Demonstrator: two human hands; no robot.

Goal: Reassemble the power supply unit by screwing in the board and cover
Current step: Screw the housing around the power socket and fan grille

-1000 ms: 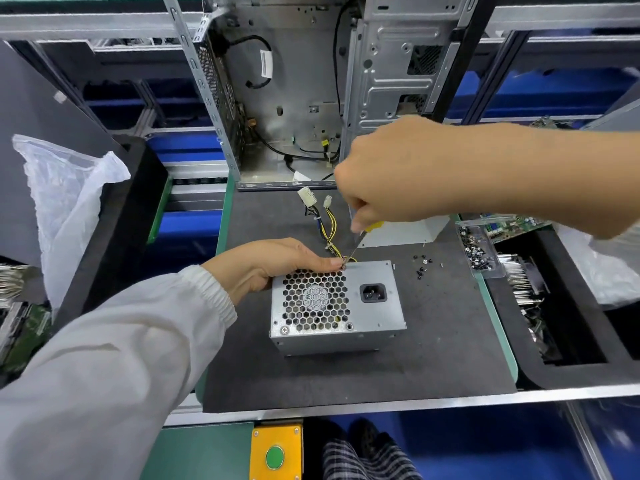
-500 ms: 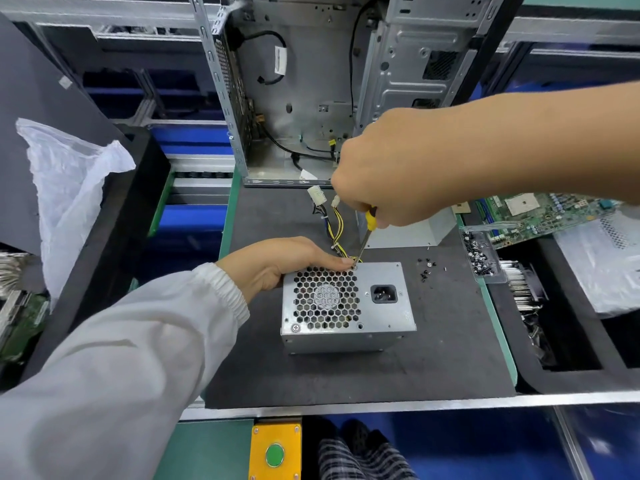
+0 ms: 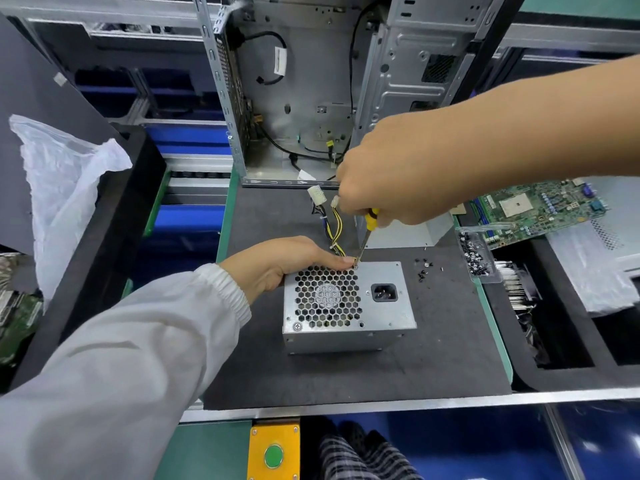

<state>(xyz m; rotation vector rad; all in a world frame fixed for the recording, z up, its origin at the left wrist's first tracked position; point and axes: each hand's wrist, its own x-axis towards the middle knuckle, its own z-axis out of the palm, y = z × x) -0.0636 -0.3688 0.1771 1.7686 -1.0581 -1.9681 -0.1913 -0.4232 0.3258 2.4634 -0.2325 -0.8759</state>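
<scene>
The silver power supply unit [image 3: 348, 306] stands on the dark mat with its honeycomb fan grille and black power socket facing up. My left hand [image 3: 282, 263] wraps the unit's far left edge, a fingertip beside a screw at the top edge. My right hand [image 3: 391, 183] grips a yellow-handled screwdriver [image 3: 365, 237] whose tip sits on that screw. Yellow and black cables [image 3: 334, 233] with white connectors run out behind the unit. Several loose black screws [image 3: 423, 268] lie on the mat to the right.
An open metal computer case [image 3: 311, 91] stands behind the mat. A clear box of screws [image 3: 476, 258] and a green circuit board [image 3: 540, 209] sit at right above a black foam tray. A white plastic bag [image 3: 65, 188] hangs at left. A yellow box with a green button [image 3: 273, 453] sits below the bench edge.
The view has shifted slightly, so the unit sits further right in frame. Both hands keep their hold, and the screwdriver stays on the same screw.
</scene>
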